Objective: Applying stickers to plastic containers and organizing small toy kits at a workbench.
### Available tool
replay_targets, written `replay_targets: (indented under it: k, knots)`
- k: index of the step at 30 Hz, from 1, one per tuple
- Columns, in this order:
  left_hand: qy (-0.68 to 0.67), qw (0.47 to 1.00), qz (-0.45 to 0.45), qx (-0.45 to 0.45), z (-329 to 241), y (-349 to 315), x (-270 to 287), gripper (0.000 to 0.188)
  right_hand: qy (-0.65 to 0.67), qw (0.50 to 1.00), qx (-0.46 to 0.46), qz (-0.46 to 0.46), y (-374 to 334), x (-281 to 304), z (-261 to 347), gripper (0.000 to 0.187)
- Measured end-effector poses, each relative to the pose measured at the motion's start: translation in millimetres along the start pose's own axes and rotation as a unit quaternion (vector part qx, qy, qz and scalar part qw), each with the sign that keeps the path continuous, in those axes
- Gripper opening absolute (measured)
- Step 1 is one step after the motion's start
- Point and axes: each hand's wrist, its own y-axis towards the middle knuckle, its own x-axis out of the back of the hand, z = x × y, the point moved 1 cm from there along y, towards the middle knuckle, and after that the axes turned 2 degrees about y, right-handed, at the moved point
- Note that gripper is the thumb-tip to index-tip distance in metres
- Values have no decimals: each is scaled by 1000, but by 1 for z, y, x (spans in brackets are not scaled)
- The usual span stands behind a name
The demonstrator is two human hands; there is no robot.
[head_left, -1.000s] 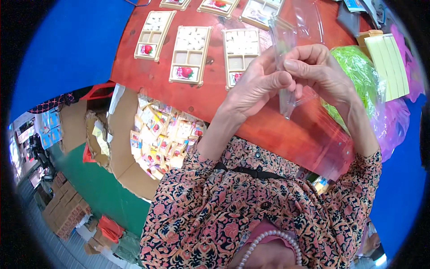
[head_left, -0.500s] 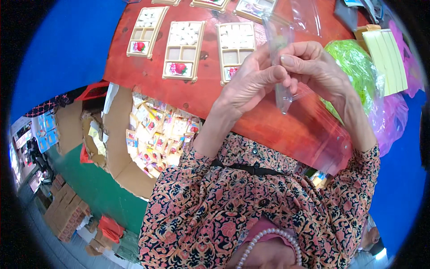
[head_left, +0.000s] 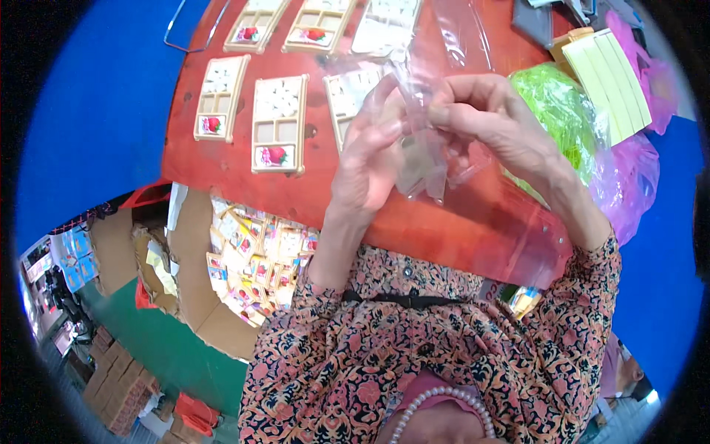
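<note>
Above the red table, my left hand (head_left: 364,169) and my right hand (head_left: 494,118) both hold a clear plastic bag (head_left: 423,169). The fingers of the left hand are partly covered by the film. On the other side, my right thumb and fingers pinch the bag. Its lower end hangs below my hands, crinkled and shiny. Behind the left hand lies a cream compartment tray (head_left: 339,102), partly hidden. Beside it is another tray (head_left: 278,124), with white pieces at the far end and a strawberry-printed packet (head_left: 274,157) at the near end.
More trays lie farther back on the red table (head_left: 244,172). A cardboard box (head_left: 194,259) full of packed trays stands below at left. To the right are a bag of green strands (head_left: 558,111), yellow lined sheets (head_left: 608,87) and a pink plastic bag (head_left: 629,185).
The bag was a narrow folded strip and is now spread wider between my hands. My left hand has turned more upright. The view has shifted, so the trays appear lower and farther left.
</note>
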Motion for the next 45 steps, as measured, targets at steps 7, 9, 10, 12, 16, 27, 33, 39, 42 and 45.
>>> replay_targets:
  k: [7,9,10,12,16,27,33,39,42,45]
  knots:
    - [142,984,-92,-58,-17,-4,-5,68,8,1000,15,-8,11,-14,-5,20]
    - [202,968,-116,-94,-24,-6,-6,61,-12,998,59,-32,14,-19,-9,19]
    - [232,957,-136,-107,-30,-8,-5,57,-43,997,57,-31,15,-19,-9,18]
    - [261,944,-148,-141,-43,-7,-6,46,-111,992,64,-8,21,-14,-5,16]
    - [445,873,-142,-140,-97,0,-4,52,-199,967,133,-85,41,11,16,12]
    - [885,444,120,-76,-126,77,7,91,-120,956,129,-233,47,92,13,14]
    - [857,499,114,-55,-130,69,6,89,-139,965,111,-193,64,88,19,11]
    - [801,575,61,-157,-153,38,2,85,-97,980,84,-149,106,73,29,11]
    - [717,690,-17,-94,-165,28,5,80,-91,989,25,-111,130,56,25,11]
    - [616,781,-58,-79,-169,27,8,76,-61,992,-5,-107,153,39,19,12]
